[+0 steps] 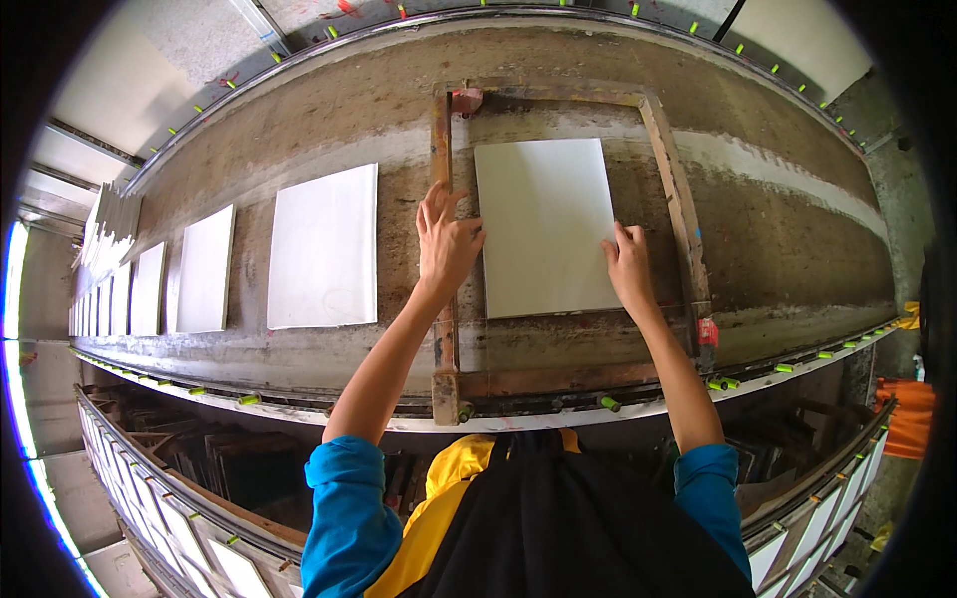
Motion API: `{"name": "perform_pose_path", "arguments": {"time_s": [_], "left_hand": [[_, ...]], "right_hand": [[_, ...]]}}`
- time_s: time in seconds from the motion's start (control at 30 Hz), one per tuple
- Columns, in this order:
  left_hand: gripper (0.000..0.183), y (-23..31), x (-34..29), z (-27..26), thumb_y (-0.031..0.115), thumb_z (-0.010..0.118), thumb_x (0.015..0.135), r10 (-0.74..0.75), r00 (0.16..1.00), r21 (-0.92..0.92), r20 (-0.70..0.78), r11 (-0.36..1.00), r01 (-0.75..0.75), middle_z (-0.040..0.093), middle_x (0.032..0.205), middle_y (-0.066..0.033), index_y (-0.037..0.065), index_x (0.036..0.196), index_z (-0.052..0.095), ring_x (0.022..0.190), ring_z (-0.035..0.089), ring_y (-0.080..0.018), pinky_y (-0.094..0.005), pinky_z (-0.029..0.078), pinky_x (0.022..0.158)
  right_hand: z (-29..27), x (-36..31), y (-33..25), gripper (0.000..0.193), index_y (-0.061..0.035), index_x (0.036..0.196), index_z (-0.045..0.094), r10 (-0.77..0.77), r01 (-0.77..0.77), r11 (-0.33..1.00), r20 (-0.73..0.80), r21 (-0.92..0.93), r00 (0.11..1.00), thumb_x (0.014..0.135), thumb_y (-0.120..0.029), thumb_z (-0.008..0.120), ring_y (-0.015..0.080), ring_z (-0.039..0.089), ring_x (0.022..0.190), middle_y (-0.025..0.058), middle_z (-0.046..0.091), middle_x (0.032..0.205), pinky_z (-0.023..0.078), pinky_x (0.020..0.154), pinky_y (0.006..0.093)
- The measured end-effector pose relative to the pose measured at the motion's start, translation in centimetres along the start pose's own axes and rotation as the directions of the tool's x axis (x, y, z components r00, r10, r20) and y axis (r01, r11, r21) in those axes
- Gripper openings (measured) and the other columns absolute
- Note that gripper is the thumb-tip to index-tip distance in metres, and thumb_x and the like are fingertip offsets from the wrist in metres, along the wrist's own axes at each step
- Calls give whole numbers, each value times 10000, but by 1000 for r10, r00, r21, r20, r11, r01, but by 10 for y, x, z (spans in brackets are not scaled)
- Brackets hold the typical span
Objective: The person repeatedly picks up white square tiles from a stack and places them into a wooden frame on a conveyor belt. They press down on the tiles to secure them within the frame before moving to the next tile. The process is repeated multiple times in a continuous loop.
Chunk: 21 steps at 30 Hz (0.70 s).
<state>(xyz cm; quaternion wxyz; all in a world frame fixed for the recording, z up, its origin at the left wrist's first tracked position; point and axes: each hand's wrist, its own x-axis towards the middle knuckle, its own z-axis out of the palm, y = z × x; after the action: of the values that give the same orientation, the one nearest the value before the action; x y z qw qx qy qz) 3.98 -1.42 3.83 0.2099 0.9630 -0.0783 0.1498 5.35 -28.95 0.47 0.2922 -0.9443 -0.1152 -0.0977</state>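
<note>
A white rectangular sheet (546,229) lies flat on the long brown-stained table, inside the outline of a worn wooden frame (670,169). Over the frame's left bar is my left hand (449,239), its fingers apart and slightly bent, the thumb side close to the sheet's left edge. My right hand (628,261) is at the sheet's right edge, thumb and fingers closed together on it. Whether a fine mesh spans the frame cannot be made out. Red patches mark the frame's upper left corner and lower right side.
More white sheets (324,247) lie in a row to the left along the table (797,249). Yellow-green pegs (610,403) line its near and far rails. Dark panels stand on a shelf below the near edge. Orange cloth (905,419) hangs at the right.
</note>
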Motion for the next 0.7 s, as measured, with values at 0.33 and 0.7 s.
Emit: {"name": "perform_pose_path", "arguments": {"time_s": [0.33, 0.7], "left_hand": [[452, 41, -11, 38, 112, 554, 748, 49, 972, 726, 231, 656, -205, 311, 1325, -197, -78, 1146, 453, 1285, 168, -318, -501, 127, 1044], [652, 76, -39, 57, 263, 440, 830, 84, 984, 34, 158, 995, -90, 85, 1374, -269, -38, 1325, 141, 1299, 67, -356, -499, 31, 1040]], "right_hand": [[3, -7, -25, 444, 106, 1181, 374, -142, 83, 823, -62, -562, 988, 816, -114, 498, 271, 414, 981, 155, 447, 1053, 380, 808, 366], [4, -5, -31, 525, 85, 1250, 278, -284, 265, 908, -10, -325, 959, 842, -176, 480, 404, 227, 1231, 281, 242, 1308, 258, 997, 453]]}}
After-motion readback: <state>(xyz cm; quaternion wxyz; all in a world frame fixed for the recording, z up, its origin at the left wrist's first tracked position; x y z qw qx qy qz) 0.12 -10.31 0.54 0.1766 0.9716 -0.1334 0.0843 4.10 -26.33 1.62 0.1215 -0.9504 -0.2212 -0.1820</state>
